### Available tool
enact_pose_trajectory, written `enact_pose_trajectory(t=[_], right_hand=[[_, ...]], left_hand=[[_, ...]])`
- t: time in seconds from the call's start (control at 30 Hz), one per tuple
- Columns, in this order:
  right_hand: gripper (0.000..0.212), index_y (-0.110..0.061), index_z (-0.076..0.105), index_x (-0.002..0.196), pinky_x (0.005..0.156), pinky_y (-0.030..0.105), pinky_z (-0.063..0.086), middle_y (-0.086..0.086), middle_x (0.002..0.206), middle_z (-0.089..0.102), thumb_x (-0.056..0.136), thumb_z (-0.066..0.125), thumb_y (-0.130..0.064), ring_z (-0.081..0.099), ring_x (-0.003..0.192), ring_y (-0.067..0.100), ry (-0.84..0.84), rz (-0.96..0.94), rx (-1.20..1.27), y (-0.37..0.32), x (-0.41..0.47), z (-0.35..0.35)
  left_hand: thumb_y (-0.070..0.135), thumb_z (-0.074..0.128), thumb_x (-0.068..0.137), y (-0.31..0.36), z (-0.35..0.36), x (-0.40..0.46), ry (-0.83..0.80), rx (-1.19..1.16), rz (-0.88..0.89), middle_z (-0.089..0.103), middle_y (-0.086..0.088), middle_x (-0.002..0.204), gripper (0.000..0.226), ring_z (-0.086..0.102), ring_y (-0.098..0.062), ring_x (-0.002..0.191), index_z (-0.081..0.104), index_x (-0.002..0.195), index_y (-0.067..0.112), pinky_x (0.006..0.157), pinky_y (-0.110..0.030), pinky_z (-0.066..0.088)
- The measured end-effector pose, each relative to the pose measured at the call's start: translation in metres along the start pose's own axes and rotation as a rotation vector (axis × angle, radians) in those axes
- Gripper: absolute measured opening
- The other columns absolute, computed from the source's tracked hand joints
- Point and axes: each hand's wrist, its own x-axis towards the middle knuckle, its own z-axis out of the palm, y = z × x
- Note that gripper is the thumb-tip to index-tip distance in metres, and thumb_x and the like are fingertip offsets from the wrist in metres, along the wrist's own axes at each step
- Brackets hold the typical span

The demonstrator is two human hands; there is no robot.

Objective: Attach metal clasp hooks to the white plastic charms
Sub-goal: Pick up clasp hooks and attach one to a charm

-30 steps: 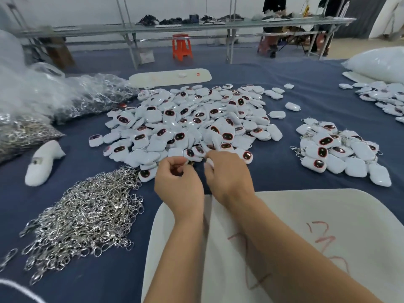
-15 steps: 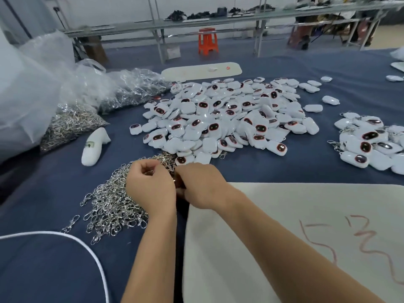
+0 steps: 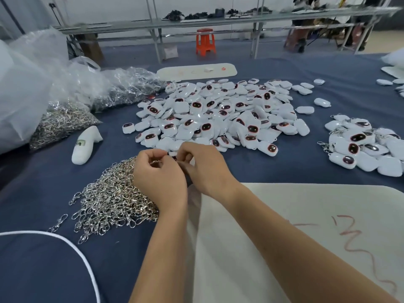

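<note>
Metal clasp hooks (image 3: 109, 200) piled at 9 o'clock on blue desk (image 3: 273, 167). Left hand (image 3: 158, 178) pinches one hook; right hand (image 3: 203, 169) curled w/ fingers pinching something small, prob. a charm, mostly hidden. Unhooked white charms (image 3: 218, 114) at 12, finished ones (image 3: 367, 147) at 3. Risk: hook slips off the loop, or snags others in pile.
</note>
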Motion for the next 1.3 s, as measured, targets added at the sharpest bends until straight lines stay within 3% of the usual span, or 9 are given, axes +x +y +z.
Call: enact_pose_trajectory(t=[0.13, 0.23, 0.37, 0.53, 0.67, 0.8, 0.97, 1.13, 1.3], right_hand=[[0.014, -0.013, 0.078, 0.097, 0.080, 0.036, 0.055, -0.009, 0.083, 0.068, 0.089, 0.072, -0.004, 0.061, 0.079, 0.011, -0.056, 0.032, -0.001, 0.018, -0.013, -0.027], [0.007, -0.013, 0.078, 0.094, 0.084, 0.039, 0.057, 0.000, 0.083, 0.074, 0.088, 0.078, -0.008, 0.069, 0.081, 0.019, 0.072, 0.127, 0.110, 0.035, -0.025, -0.053], [0.010, -0.018, 0.075, 0.081, 0.082, 0.036, 0.055, -0.003, 0.077, 0.076, 0.086, 0.082, -0.013, 0.069, 0.078, 0.014, 0.263, 0.198, 0.225, 0.061, -0.049, -0.093], [0.011, -0.023, 0.073, 0.087, 0.089, 0.038, 0.052, -0.001, 0.083, 0.080, 0.087, 0.083, -0.018, 0.074, 0.092, 0.021, 0.355, 0.273, 0.367, 0.085, -0.077, -0.116], [0.023, -0.020, 0.066, 0.111, 0.091, 0.032, 0.049, -0.004, 0.086, 0.081, 0.093, 0.078, -0.013, 0.074, 0.098, 0.019, 0.354, 0.249, 0.445, 0.093, -0.083, -0.112], [0.022, -0.024, 0.064, 0.111, 0.090, 0.032, 0.050, -0.006, 0.085, 0.081, 0.094, 0.076, -0.015, 0.074, 0.094, 0.014, 0.379, 0.233, 0.430, 0.097, -0.085, -0.108], [0.024, -0.025, 0.061, 0.109, 0.094, 0.040, 0.053, -0.006, 0.086, 0.080, 0.094, 0.076, -0.014, 0.075, 0.094, 0.015, 0.401, 0.227, 0.405, 0.101, -0.085, -0.106], [0.027, -0.030, 0.059, 0.106, 0.078, 0.040, 0.051, -0.011, 0.085, 0.080, 0.093, 0.079, -0.016, 0.064, 0.071, 0.007, 0.364, 0.216, 0.319, 0.101, -0.085, -0.102], [0.028, -0.031, 0.061, 0.103, 0.067, 0.027, 0.044, -0.011, 0.084, 0.079, 0.092, 0.080, -0.015, 0.056, 0.061, 0.004, 0.349, 0.197, 0.292, 0.100, -0.085, -0.100]], left_hand=[[-0.006, 0.057, 0.077, 0.011, 0.019, -0.022, -0.035, -0.051, 0.055, 0.068, -0.007, 0.088, 0.025, 0.062, -0.023, 0.077, 0.063, 0.078, 0.018, 0.066, -0.025, 0.047], [-0.003, 0.058, 0.078, 0.015, 0.039, -0.043, -0.146, -0.084, 0.066, 0.068, -0.005, 0.087, 0.023, 0.062, -0.025, 0.077, 0.061, 0.080, 0.020, 0.069, -0.034, 0.050], [0.006, 0.064, 0.087, 0.013, 0.059, -0.061, -0.440, -0.056, 0.107, 0.065, 0.006, 0.082, 0.015, 0.058, -0.004, 0.070, 0.062, 0.088, 0.021, 0.066, -0.014, 0.044], [0.019, 0.062, 0.099, 0.003, 0.068, -0.072, -0.910, -0.066, -0.009, 0.073, -0.001, 0.080, 0.013, 0.061, -0.011, 0.062, 0.073, 0.092, 0.019, 0.056, -0.026, 0.048], [0.010, 0.059, 0.099, -0.010, 0.067, -0.075, -1.060, -0.022, 0.212, 0.075, 0.008, 0.087, 0.021, 0.067, -0.016, 0.072, 0.077, 0.099, 0.020, 0.065, -0.028, 0.051], [0.011, 0.063, 0.095, -0.015, 0.065, -0.077, -1.045, -0.036, 0.311, 0.075, 0.008, 0.089, 0.018, 0.068, -0.019, 0.078, 0.077, 0.096, 0.023, 0.073, -0.039, 0.055], [0.021, 0.069, 0.086, -0.020, 0.066, -0.078, -0.936, -0.020, 0.477, 0.071, 0.011, 0.086, 0.010, 0.066, -0.016, 0.083, 0.075, 0.088, 0.027, 0.071, -0.021, 0.050], [0.023, 0.069, 0.086, -0.021, 0.067, -0.078, -0.911, -0.026, 0.464, 0.070, 0.014, 0.086, 0.011, 0.065, -0.012, 0.080, 0.074, 0.089, 0.031, 0.066, -0.013, 0.046], [0.016, 0.068, 0.086, -0.021, 0.067, -0.074, -0.919, 0.013, 0.542, 0.069, 0.014, 0.083, 0.014, 0.065, -0.013, 0.082, 0.072, 0.083, 0.029, 0.068, -0.016, 0.046]])
